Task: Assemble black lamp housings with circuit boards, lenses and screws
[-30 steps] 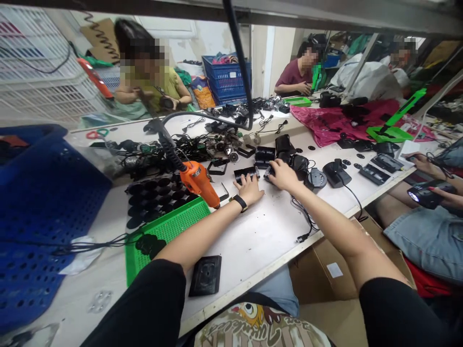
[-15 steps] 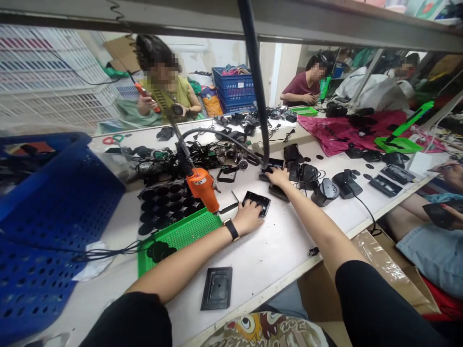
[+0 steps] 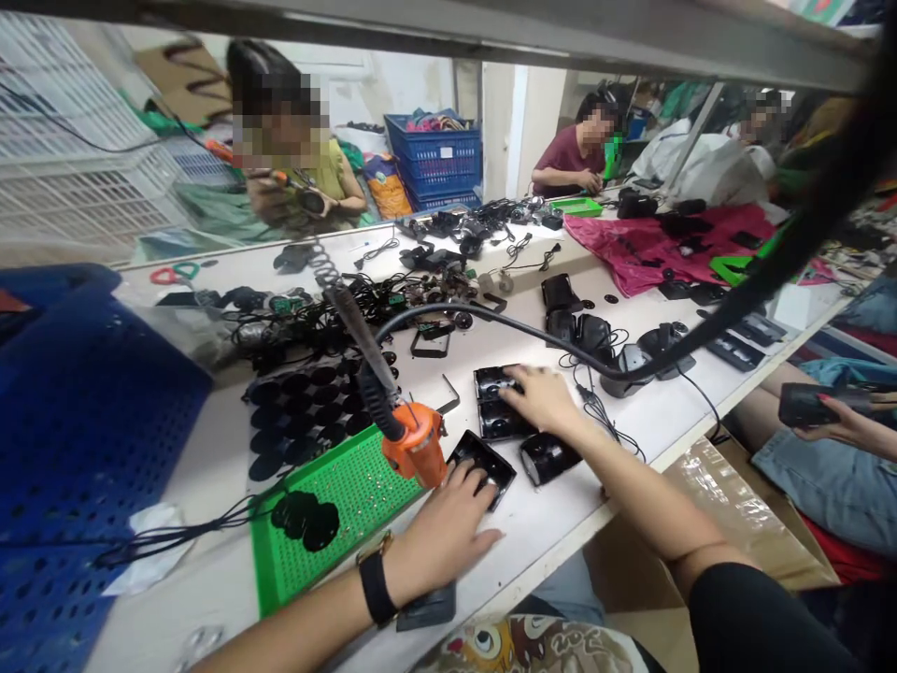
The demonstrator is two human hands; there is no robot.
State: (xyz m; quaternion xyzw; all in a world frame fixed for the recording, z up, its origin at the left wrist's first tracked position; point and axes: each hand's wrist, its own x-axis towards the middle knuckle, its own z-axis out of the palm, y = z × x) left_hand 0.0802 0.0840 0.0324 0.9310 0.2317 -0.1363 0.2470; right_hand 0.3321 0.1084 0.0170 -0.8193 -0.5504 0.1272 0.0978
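Observation:
My left hand, with a black watch on its wrist, has its fingers stretched over a hollow black plastic housing. Its thumb points right, apart from the other fingers. My right hand lies across open black plastic housings just beyond, its fingers apart and touching them. Close to that hand's underside, another black housing rests on the table. An orange electric screwdriver hangs beside my left fingers, its tip hidden. Partly covered by my left wrist is a flat black plate.
A green perforated tray with black discs and small screws is at left, beside a blue crate. Cables and parts cover the back. A black cable crosses at right. Co-workers sit opposite and to the right.
My right hand has come nearer with black housings, which now lie beside the left one. My left hand and its housing have shifted closer to the table's front edge. The view has shifted too.

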